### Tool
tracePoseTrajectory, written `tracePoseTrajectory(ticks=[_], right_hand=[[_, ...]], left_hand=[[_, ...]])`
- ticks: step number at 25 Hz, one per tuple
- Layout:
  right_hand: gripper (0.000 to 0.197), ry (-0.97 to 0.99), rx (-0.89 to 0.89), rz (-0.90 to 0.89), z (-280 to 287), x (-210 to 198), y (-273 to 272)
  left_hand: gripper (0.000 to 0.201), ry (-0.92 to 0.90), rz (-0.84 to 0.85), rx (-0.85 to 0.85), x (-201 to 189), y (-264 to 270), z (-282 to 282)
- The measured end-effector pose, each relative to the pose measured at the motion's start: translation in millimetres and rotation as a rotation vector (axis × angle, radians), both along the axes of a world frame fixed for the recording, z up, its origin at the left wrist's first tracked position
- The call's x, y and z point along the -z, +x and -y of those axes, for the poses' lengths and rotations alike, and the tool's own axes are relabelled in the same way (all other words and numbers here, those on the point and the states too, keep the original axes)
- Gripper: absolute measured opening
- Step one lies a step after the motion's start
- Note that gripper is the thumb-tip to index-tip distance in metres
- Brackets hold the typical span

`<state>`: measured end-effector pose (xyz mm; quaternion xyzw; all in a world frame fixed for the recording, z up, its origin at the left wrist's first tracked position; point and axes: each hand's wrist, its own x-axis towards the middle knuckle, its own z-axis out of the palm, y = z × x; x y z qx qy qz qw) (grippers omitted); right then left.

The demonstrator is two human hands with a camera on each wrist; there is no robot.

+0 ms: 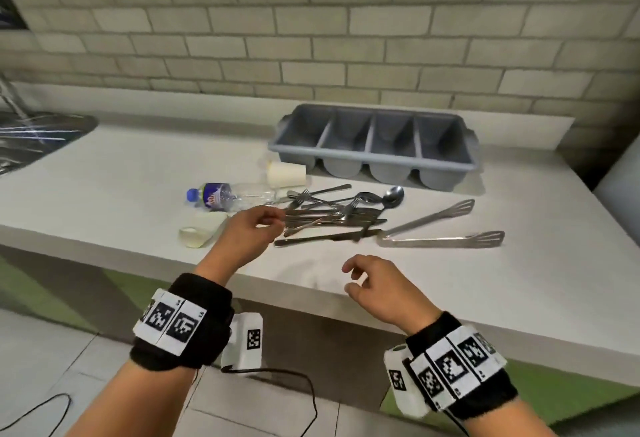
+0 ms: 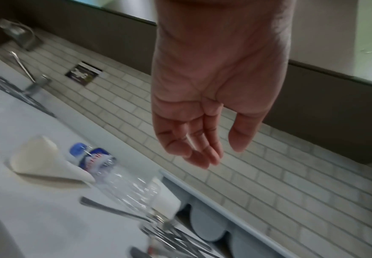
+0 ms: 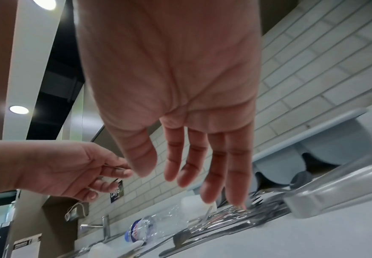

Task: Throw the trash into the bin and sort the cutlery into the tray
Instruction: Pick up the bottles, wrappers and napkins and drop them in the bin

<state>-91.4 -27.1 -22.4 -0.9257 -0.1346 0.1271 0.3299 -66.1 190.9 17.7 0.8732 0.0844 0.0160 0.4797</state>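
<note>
A pile of forks, knives and spoons [image 1: 332, 216] lies mid-counter, with steel tongs [image 1: 440, 230] to its right. Behind stands the grey four-compartment cutlery tray [image 1: 374, 156]; its compartments look empty. Trash lies left of the pile: a clear plastic bottle [image 1: 225, 195] with a blue cap, a white paper cup [image 1: 285, 173] on its side and a flattened white cup [image 1: 199, 232]. My left hand [image 1: 273, 223] hovers at the pile's left end, fingers loosely curled, holding nothing. My right hand [image 1: 348, 278] hangs relaxed over the counter's front edge, also holding nothing. No bin is in view.
A steel sink [image 1: 34, 138] with a tap sits at the counter's far left. A tiled wall [image 1: 311, 38] runs behind the counter. A cable [image 1: 304, 388] trails from my left wrist toward the floor below the front edge.
</note>
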Motion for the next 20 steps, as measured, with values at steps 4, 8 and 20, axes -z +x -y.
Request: tracePoseTrajectory(ticks=[4,8,20], right_hand=[[0.031,-0.076,-0.031,0.067,-62.1,-7.7,45.8],[0.034,-0.168,-0.048,0.156,-133.1,-11.6,108.0],[0.083,-0.667,-0.152,0.188,-243.9,19.3,215.3]], left_hand=[[0.038,0.267,-0.132,-0.191,18.8,43.8,-79.6],[0.071,0.467,-0.363,-0.318,48.6,82.4,-144.4],[0.074,0.221,-0.495,-0.142,88.6,131.0,-206.6]])
